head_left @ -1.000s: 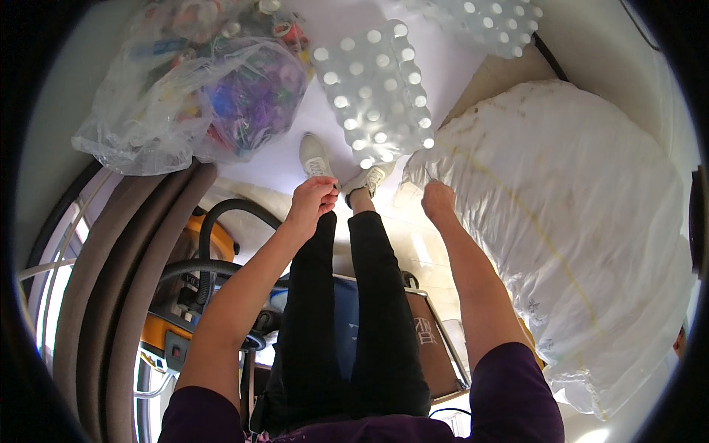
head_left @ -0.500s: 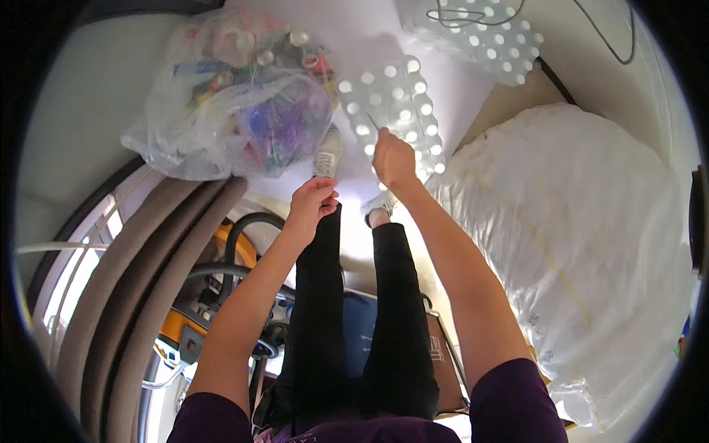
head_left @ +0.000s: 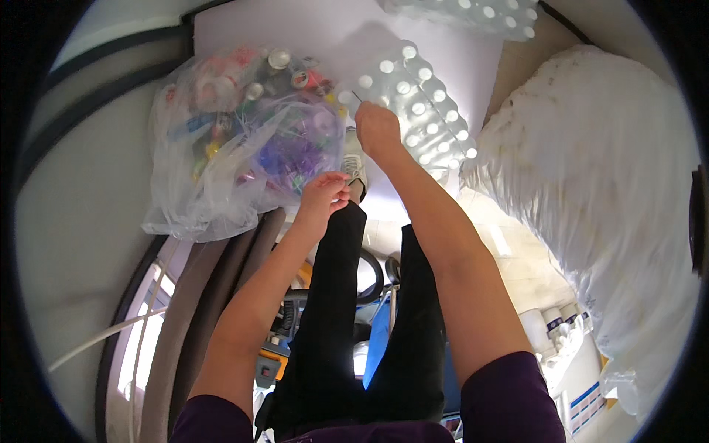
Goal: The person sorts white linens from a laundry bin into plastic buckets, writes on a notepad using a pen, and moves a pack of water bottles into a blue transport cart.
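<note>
My right hand (head_left: 379,129) is closed in a fist over the near left corner of a shrink-wrapped pack of white-capped bottles (head_left: 425,114). From its fist pokes the tip of a thin dark rod (head_left: 357,96); the rest is hidden in the fingers. Lower and to the left, my left hand (head_left: 323,199) is held in a pinch above my leg and shoe (head_left: 355,166). Whatever may be between those fingertips is too small to name. Just left of it lies a clear plastic bag (head_left: 199,188) full of cans and coloured bottles.
A big white plastic-wrapped bundle (head_left: 591,170) fills the right side. Another bottle pack (head_left: 480,11) lies at the far edge. Brown padded rolls (head_left: 188,325) stand at lower left, with a white cord (head_left: 103,343) crossing beside them. Equipment with black hoses is below, partly hidden by my legs.
The view has shifted, and I have moved a little among the bags. My right fist has moved slightly left over the bottle pack's corner. The left hand keeps its pinch.
</note>
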`<act>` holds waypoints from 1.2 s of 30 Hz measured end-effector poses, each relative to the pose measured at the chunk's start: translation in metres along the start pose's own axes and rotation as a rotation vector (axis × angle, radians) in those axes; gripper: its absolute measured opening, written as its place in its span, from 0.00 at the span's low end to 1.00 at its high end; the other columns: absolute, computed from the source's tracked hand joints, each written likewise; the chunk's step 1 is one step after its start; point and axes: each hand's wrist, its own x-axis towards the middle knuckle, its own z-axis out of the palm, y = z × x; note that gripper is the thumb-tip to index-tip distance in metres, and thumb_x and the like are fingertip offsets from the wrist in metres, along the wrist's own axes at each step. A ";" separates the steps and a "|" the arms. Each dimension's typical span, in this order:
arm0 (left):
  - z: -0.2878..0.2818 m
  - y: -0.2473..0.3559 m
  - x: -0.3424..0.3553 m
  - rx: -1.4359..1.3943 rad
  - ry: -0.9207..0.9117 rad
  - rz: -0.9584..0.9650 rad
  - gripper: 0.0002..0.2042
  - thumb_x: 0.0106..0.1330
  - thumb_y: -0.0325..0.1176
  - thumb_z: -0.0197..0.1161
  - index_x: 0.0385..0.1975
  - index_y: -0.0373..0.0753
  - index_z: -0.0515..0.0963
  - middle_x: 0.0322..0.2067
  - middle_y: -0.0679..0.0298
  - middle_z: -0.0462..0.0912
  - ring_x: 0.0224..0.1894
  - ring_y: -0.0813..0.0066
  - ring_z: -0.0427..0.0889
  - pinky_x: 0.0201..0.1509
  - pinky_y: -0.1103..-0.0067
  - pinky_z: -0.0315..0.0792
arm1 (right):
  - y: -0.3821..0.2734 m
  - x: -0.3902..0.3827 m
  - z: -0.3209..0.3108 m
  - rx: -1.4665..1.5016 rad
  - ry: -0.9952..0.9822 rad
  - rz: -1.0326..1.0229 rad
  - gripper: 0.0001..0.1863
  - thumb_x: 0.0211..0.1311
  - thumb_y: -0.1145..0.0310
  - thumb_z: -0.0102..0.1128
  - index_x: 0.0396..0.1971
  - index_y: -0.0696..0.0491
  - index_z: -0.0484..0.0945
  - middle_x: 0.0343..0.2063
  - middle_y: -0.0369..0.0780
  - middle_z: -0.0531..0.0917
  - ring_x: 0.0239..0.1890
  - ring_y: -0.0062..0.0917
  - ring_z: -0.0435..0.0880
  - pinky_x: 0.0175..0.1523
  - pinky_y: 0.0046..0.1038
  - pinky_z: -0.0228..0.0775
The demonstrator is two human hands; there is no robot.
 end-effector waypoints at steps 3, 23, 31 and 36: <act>-0.002 0.016 0.002 0.051 -0.009 0.028 0.08 0.68 0.32 0.61 0.44 0.39 0.80 0.33 0.66 0.81 0.34 0.79 0.79 0.44 0.80 0.76 | 0.008 -0.036 -0.016 -0.018 -0.156 0.066 0.04 0.55 0.72 0.59 0.30 0.55 0.79 0.26 0.44 0.83 0.33 0.38 0.87 0.38 0.38 0.79; 0.125 0.018 0.077 1.255 -0.183 0.929 0.14 0.62 0.26 0.62 0.48 0.37 0.78 0.47 0.60 0.80 0.49 0.63 0.79 0.54 0.69 0.72 | 0.115 -0.306 -0.002 -0.096 -0.504 0.464 0.04 0.62 0.73 0.55 0.35 0.54 0.74 0.30 0.44 0.84 0.34 0.36 0.87 0.40 0.35 0.78; 0.208 0.024 0.120 2.121 -0.316 1.279 0.24 0.63 0.32 0.65 0.60 0.40 0.74 0.60 0.57 0.71 0.66 0.58 0.65 0.70 0.55 0.57 | 0.093 -0.269 -0.038 0.427 0.072 0.784 0.10 0.60 0.75 0.50 0.40 0.59 0.76 0.33 0.54 0.85 0.36 0.50 0.85 0.44 0.47 0.76; 0.210 0.025 0.126 2.181 -0.369 1.172 0.19 0.63 0.37 0.66 0.54 0.46 0.79 0.57 0.58 0.73 0.65 0.63 0.65 0.69 0.59 0.55 | 0.103 -0.188 -0.044 0.502 0.198 0.926 0.11 0.57 0.73 0.52 0.38 0.60 0.79 0.31 0.55 0.85 0.37 0.51 0.85 0.44 0.47 0.77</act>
